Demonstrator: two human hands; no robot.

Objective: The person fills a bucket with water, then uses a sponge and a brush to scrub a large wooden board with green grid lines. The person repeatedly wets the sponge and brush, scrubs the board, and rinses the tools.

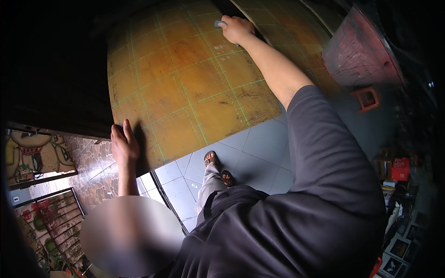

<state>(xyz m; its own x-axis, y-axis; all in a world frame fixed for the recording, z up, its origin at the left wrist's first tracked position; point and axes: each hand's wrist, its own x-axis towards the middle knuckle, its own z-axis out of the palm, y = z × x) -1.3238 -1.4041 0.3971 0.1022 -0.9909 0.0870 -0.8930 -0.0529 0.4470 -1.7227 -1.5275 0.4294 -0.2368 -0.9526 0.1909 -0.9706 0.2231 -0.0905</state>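
1. Yellow-brown gridded board (185, 92) spreads before the person; right hand (237, 31) clasps a blue-grey pad (219, 23) toward its far side;
2. left hand (124, 146) meets its left edge; gripping, I can't tell; leaning there might tip it.

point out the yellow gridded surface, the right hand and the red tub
Yellow gridded surface (187, 82): head view, the middle of its marked face.
Right hand (238, 31): head view, on the back of the hand.
Red tub (358, 53): head view, on its outer side wall.
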